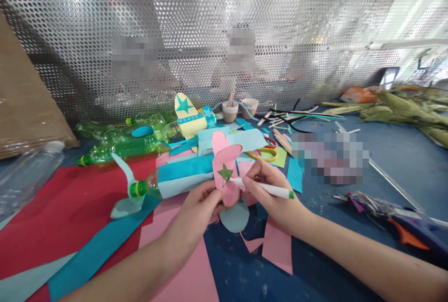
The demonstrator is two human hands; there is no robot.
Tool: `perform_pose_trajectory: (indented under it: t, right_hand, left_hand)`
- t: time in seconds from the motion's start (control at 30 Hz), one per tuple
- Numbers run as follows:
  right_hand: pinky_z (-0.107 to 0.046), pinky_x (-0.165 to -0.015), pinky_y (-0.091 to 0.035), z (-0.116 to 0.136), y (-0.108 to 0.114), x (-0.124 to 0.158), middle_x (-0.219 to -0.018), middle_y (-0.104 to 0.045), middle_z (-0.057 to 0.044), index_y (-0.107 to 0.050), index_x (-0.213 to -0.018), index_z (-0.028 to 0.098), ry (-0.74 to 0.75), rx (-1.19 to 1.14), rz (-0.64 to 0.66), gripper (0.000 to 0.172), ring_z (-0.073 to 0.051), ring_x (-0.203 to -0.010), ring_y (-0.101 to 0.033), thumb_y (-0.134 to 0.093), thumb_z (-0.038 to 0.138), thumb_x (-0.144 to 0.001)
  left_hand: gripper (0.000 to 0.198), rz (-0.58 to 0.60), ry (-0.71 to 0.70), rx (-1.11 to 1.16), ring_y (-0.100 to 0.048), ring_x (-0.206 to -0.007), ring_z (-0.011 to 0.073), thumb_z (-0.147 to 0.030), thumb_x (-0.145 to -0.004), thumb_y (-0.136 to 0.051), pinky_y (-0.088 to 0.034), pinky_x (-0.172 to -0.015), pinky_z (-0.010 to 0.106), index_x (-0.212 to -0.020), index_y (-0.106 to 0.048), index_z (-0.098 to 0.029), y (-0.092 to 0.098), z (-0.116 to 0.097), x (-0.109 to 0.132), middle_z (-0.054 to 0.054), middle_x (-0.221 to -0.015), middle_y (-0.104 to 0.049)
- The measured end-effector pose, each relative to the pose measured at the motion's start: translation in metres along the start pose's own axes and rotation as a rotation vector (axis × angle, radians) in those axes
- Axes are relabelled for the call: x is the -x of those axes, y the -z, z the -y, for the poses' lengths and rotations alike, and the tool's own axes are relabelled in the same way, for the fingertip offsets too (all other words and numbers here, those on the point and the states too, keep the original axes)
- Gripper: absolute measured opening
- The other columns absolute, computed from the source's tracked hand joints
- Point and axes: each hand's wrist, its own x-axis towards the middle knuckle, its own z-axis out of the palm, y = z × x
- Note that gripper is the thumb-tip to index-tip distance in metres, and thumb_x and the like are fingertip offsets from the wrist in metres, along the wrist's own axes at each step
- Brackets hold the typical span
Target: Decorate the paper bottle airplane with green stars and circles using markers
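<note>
Head view: on the counter [241, 269], beside the paper-wrapped bottle [189, 171], my left hand [206, 197] pinches the pink cutout [229, 155]; my right hand [269, 206] grips the marker [280, 191], probably colouring the green star [225, 173]. Next stroke needs steadiness.

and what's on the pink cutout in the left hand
A green star shows on the front of the pink cutout, and the pen in the right hand points at it. Its back faces away and cannot be seen.
</note>
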Motion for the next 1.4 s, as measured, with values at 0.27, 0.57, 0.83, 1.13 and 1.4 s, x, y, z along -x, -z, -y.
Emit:
perform_pose_trajectory:
  t: [0.27,0.57,0.83,1.13,1.4]
  right_hand:
    - [-0.025,-0.050,-0.037,-0.0003,0.0002,0.0003,-0.062,-0.049,0.005,-0.044,-0.071,0.023,0.010,-0.002,-0.002,0.023,-0.011,-0.053,-0.046,-0.058,0.029,-0.089]
    - [-0.024,-0.049,-0.037,-0.0008,-0.0005,0.0006,-0.062,-0.048,0.005,-0.044,-0.072,0.023,0.001,-0.018,0.010,0.023,-0.011,-0.053,-0.046,-0.059,0.028,-0.089]
    - [-0.023,-0.051,-0.039,-0.0032,-0.0004,-0.0003,-0.064,-0.051,0.005,-0.046,-0.073,0.023,0.007,-0.035,0.004,0.022,-0.011,-0.055,-0.050,-0.060,0.029,-0.088]
    - [-0.024,-0.050,-0.040,-0.0013,-0.0012,-0.0010,-0.063,-0.051,0.005,-0.046,-0.072,0.023,0.018,-0.032,-0.011,0.023,-0.011,-0.053,-0.049,-0.060,0.031,-0.087]
    - [-0.024,-0.050,-0.042,-0.0024,-0.0017,-0.0007,-0.063,-0.054,0.004,-0.046,-0.073,0.023,0.018,-0.044,-0.002,0.022,-0.011,-0.054,-0.052,-0.060,0.031,-0.087]
  left_hand:
    - [0.019,0.003,-0.014,-0.003,-0.065,-0.079,0.0209,-0.033,-0.071,-0.067,-0.048,-0.071,0.029,-0.081,-0.074,-0.018,-0.0008,0.0007,0.0002,0.005,-0.080,-0.073]
    - [0.020,0.027,-0.010,0.019,-0.066,-0.081,0.0198,-0.033,-0.074,-0.068,-0.050,-0.078,0.029,-0.086,-0.076,-0.019,0.0023,0.0040,-0.0016,0.005,-0.085,-0.075]
    - [0.021,0.010,0.015,0.003,-0.063,-0.073,0.0170,-0.033,-0.073,-0.068,-0.048,-0.068,0.025,-0.085,-0.075,-0.018,0.0006,0.0013,-0.0027,0.004,-0.078,-0.073]
    - [0.020,0.008,0.028,-0.005,-0.060,-0.071,0.0157,-0.035,-0.072,-0.068,-0.046,-0.069,0.025,-0.082,-0.075,-0.020,0.0018,0.0021,-0.0023,0.000,-0.071,-0.067]
    - [0.022,0.015,0.033,-0.021,-0.064,-0.077,0.0178,-0.036,-0.072,-0.067,-0.047,-0.072,0.027,-0.085,-0.074,-0.019,0.0013,0.0030,-0.0035,0.002,-0.077,-0.071]
